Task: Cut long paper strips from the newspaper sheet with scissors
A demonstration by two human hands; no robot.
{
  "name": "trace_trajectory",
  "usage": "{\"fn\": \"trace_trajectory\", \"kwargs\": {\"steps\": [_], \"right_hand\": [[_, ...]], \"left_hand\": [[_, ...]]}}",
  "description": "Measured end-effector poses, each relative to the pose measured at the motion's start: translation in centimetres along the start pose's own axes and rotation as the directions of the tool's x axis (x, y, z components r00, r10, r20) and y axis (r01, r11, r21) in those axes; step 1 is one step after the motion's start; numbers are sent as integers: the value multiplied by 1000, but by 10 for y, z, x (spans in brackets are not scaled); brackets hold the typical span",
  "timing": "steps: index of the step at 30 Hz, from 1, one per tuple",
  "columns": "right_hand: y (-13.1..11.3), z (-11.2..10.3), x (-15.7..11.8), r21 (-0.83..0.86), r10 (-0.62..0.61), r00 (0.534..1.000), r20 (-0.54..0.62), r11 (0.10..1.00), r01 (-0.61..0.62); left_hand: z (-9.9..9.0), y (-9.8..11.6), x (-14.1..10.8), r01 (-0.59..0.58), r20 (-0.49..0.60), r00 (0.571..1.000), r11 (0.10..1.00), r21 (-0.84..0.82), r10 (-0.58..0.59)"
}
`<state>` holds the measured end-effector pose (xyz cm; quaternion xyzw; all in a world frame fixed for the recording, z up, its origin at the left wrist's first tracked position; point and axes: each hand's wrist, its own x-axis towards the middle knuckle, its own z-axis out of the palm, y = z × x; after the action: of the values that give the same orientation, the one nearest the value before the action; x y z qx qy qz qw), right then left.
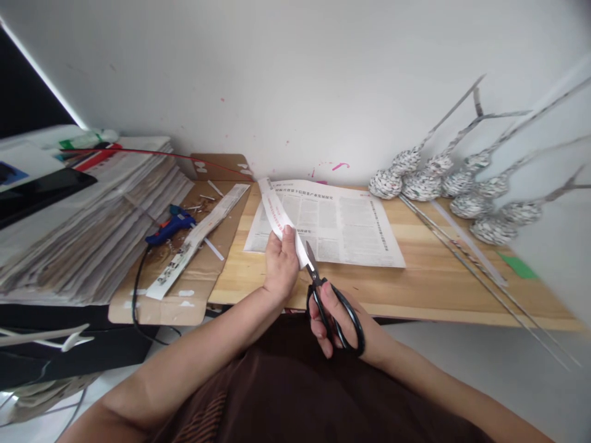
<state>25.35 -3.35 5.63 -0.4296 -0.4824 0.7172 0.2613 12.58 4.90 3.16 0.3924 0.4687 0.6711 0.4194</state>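
Slantwise away-left, paper strip (276, 212) and scissors (316, 282).

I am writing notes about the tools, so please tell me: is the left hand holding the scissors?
No, the right hand holds the scissors, while the left hand grips a paper strip.

- A papercraft workspace: wooden worktop (415, 277) against a white wall (286, 80) flecked with pink marks
- Craft tools: blue glue gun (172, 226) on a scrap-littered cardboard sheet (205, 289), black-handled scissors (316, 281)
- Material in bulk: thick newspaper stack (99, 246)
- Handmade pieces: several gourd-shaped newspaper forms (422, 186) grouped together
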Motion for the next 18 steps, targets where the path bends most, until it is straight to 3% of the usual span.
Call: {"fn": "trace_trajectory", "kwargs": {"steps": [3, 12, 18], "right_hand": [[3, -2, 0, 4, 13, 1000, 22, 1000, -13], [13, -5, 12, 54, -106, 994, -12, 993, 107], [12, -5, 8, 52, -80, 997, -23, 995, 81]], "left_hand": [[0, -4, -1, -4, 23, 1000, 1000, 2, 4], [0, -6, -11, 29, 64, 997, 999, 38, -32], [-2, -10, -9, 0, 79, 997, 1000, 27, -2]]}}
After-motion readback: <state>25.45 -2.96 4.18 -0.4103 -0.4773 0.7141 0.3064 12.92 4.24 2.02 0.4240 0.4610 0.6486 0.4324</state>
